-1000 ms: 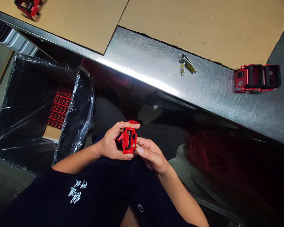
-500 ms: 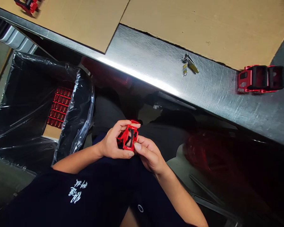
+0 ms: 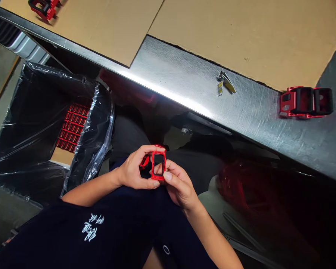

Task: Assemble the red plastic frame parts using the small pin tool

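Observation:
A small red frame-like part point(image 3: 164, 164) with a black inner rim and a rectangular opening is held above my lap. My left hand point(image 3: 136, 168) grips it from the left, thumb at its lower edge and fingers along the top. From the right, my right hand point(image 3: 180, 183) pinches its lower right side between thumb and fingers. More red material of the part shows behind the left fingers, partly hidden. Fingertips of the right hand are visible through the opening.
A black plastic-lined bin point(image 3: 14, 123) at left holds rows of red parts point(image 3: 72, 129) and cardboard. On the metal table point(image 3: 184, 82) lie cardboard sheets point(image 3: 240, 33), a nail clipper-like metal tool point(image 3: 225, 83), red parts at right point(image 3: 305, 102) and red parts at far left point(image 3: 46, 9).
The red part has turned in my hands, so its opening now faces the camera more squarely. Both hands keep their hold, and the view has shifted slightly.

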The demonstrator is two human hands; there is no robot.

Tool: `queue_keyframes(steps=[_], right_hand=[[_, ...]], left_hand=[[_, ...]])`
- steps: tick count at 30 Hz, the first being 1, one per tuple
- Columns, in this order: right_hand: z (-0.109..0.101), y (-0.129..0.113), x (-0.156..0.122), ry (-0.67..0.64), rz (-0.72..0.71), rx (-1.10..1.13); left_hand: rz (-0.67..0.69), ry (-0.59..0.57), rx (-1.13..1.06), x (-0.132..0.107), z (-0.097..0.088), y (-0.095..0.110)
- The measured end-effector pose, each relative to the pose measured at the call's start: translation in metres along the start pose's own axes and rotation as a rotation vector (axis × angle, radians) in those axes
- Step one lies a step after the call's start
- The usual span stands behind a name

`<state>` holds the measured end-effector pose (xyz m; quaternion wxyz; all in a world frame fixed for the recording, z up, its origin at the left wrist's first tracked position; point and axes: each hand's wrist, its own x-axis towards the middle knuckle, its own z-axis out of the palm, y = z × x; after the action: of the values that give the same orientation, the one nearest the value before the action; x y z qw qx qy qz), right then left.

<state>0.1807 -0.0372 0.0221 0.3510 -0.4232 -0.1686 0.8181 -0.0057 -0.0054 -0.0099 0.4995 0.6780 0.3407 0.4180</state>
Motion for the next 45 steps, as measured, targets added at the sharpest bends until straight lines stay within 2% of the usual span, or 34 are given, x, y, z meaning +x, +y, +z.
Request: queue_keyframes(steps=[5,12,16,22,24,29,31,35,37,40,42,44,45], right_hand=[[-0.002,0.002,-0.001,0.002,-0.015,0.003],[-0.004,0.003,0.001,-0.023,-0.056,0.133],[-0.004,0.001,0.001,0.007,-0.104,0.124],[-0.008,-0.003,0.003,0.128,-0.234,0.053],[-0.011,-0.003,0.004,0.163,-0.285,0.03],[-0.021,-0.005,0.004,0.228,-0.388,-0.16],[-0.026,-0.008,0.001,0.216,-0.402,-0.352],[-0.031,-0.014,0.002,0.176,-0.381,-0.731],[-0.03,-0.014,0.009,0.169,-0.339,-0.791],[-0.018,-0.01,0.024,0.115,-0.314,-0.778],[-0.008,-0.007,0.033,0.041,-0.31,-0.75],[0.001,-0.008,0.04,-0.021,-0.291,-0.732],[0.004,-0.009,0.043,-0.026,-0.278,-0.73]], left_hand=[[0.029,0.019,0.094,0.001,-0.001,-0.001],[0.061,0.008,0.137,0.004,-0.001,0.0],[0.037,-0.003,0.092,0.003,-0.003,-0.001],[0.013,0.02,-0.056,0.004,-0.006,-0.003],[-0.029,0.053,-0.104,0.005,-0.007,-0.002],[-0.263,0.163,-0.177,0.012,-0.013,0.003],[-0.347,0.105,-0.146,0.015,-0.019,0.008],[-0.502,-0.236,-0.052,0.019,-0.033,0.019],[-0.509,-0.328,0.065,0.018,-0.04,0.023],[-0.503,-0.31,0.177,0.013,-0.054,0.03],[-0.471,-0.291,0.197,0.004,-0.071,0.04],[-0.432,-0.235,0.221,-0.01,-0.101,0.05],[-0.44,-0.16,0.24,-0.019,-0.121,0.055]])
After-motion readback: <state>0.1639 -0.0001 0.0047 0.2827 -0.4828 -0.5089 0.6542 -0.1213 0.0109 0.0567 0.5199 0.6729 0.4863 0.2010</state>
